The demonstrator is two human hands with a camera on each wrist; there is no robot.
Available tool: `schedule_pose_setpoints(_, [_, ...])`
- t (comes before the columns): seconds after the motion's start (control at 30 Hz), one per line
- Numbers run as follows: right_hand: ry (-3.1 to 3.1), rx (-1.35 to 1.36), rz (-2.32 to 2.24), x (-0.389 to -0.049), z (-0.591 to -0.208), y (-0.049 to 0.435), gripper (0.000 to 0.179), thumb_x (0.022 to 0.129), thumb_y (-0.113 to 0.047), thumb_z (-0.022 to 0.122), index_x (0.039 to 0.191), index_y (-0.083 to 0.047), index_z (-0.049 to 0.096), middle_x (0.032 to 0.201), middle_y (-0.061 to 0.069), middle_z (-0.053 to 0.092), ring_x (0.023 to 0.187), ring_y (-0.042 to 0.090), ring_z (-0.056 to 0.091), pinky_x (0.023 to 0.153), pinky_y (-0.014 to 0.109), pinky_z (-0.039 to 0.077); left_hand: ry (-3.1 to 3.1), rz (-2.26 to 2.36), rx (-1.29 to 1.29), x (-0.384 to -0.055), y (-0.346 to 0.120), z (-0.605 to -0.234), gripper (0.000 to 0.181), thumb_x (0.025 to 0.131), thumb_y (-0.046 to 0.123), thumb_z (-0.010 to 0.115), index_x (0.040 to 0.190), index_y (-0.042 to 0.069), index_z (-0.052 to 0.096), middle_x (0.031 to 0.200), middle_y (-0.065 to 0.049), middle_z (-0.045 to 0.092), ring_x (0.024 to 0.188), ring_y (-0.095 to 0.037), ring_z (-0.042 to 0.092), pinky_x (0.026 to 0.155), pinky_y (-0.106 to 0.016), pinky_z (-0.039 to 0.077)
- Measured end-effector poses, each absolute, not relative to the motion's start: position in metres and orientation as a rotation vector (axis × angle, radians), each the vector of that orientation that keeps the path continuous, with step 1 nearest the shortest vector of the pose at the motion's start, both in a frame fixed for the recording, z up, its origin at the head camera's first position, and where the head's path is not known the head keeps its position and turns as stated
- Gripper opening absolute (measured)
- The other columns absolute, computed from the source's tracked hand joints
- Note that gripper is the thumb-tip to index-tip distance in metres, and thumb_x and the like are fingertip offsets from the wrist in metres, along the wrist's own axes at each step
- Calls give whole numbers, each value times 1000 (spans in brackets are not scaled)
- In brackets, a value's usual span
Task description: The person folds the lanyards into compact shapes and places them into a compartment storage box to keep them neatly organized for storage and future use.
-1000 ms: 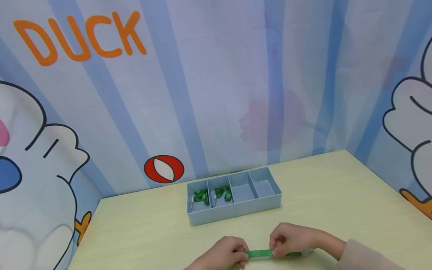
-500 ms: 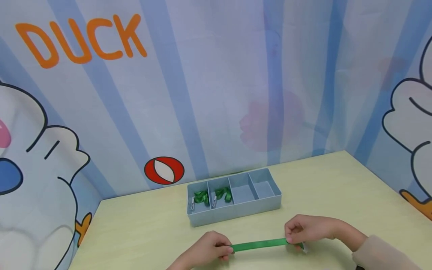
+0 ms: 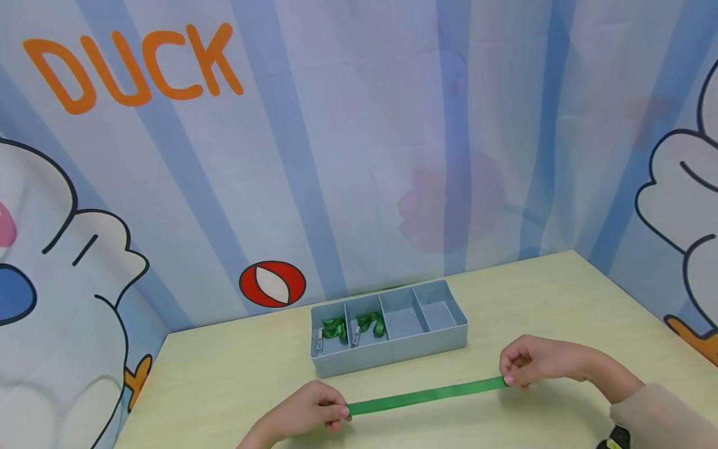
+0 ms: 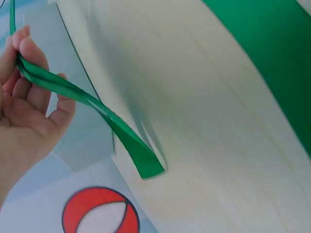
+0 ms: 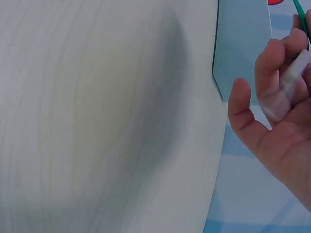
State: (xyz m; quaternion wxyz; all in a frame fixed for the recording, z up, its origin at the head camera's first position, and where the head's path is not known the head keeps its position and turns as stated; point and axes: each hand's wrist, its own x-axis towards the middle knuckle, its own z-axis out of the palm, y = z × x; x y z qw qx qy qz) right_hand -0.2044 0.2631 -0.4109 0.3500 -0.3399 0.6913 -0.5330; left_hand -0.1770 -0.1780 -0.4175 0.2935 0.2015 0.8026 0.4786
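A green ribbon (image 3: pixel 426 395) is stretched nearly straight between both hands, low over the table in the head view. My left hand (image 3: pixel 305 408) pinches it at the left between thumb and fingers. From that pinch a loose ribbon tail (image 4: pixel 124 136) hangs down, as the left wrist view shows. At the right, my right hand (image 3: pixel 541 362) pinches the other end of the stretch, its fingers curled. Against its palm in the right wrist view is a blurred whitish piece (image 5: pixel 286 87), partly hidden by the fingers.
Behind the hands stands a grey-blue divided box (image 3: pixel 392 355). Its two left compartments each hold a bunched green ribbon (image 3: pixel 335 328) with a small pale clip (image 3: pixel 320 337). A printed cloth backdrop (image 3: pixel 359 156) rises along the table's (image 3: pixel 224 374) back edge.
My hands have moved apart, left hand leftward and right hand rightward and up in the head view. The ribbon stretch between them has grown longer.
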Motion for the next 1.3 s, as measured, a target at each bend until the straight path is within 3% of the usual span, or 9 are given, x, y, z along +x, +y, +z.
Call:
schedule_pose_setpoints(0.2, [1807, -883, -1396, -208, -408, 276, 17, 94, -2, 51, 90, 14, 54, 73, 33, 43, 59, 31, 39, 59, 33, 48, 2110, 1277, 530, -179, -198, -418, 20, 92, 13, 59, 87, -4, 68, 62, 0, 54, 59, -13, 42, 58, -22, 37])
schedule_pose_setpoints(0.37, [1794, -896, -1412, -211, -406, 286, 15, 94, 0, 50, 92, 14, 55, 72, 32, 42, 59, 30, 38, 56, 38, 42, 2108, 1281, 485, -181, -213, -421, 23, 92, 17, 58, 88, -4, 68, 63, 1, 54, 57, -13, 38, 51, -20, 31])
schedule_pose_setpoints(0.5, [1768, -904, -1428, -214, -405, 296, 15, 94, 3, 48, 95, 15, 56, 70, 31, 38, 58, 31, 35, 54, 41, 37, 2099, 1300, 450, -182, -222, -422, 23, 93, 17, 58, 90, -4, 68, 64, 0, 54, 61, -15, 42, 58, -22, 35])
schedule_pose_setpoints(0.7, [1822, -860, -1446, -217, -403, 310, 15, 93, 3, 49, 96, 14, 58, 71, 29, 44, 58, 31, 37, 54, 42, 42, 2122, 1317, 396, -182, -233, -420, 24, 93, 18, 57, 91, -4, 66, 66, 1, 55, 66, -14, 46, 67, -29, 39])
schedule_pose_setpoints(0.93, [1872, -770, -1442, -219, -402, 318, 20, 94, 1, 49, 95, 20, 52, 69, 4, 54, 55, 23, 38, 52, 39, 39, 2151, 1348, 366, -184, -244, -418, 31, 94, 24, 56, 94, -7, 63, 67, 1, 55, 71, -15, 48, 70, -31, 38])
schedule_pose_setpoints(1.17, [1878, -781, -1449, -222, -401, 321, 19, 95, 2, 47, 95, 20, 52, 68, 26, 43, 55, 26, 38, 52, 41, 39, 2097, 1445, 316, -186, -251, -415, 30, 93, 24, 58, 100, -4, 65, 71, 1, 56, 72, -14, 49, 73, -31, 42])
schedule_pose_setpoints(1.3, [1862, -781, -1459, -222, -400, 321, 17, 95, 2, 47, 94, 18, 54, 67, 15, 52, 56, 27, 38, 51, 40, 38, 2078, 1544, 213, -186, -254, -415, 31, 92, 21, 59, 109, -4, 66, 77, 1, 60, 73, -12, 51, 74, -28, 48])
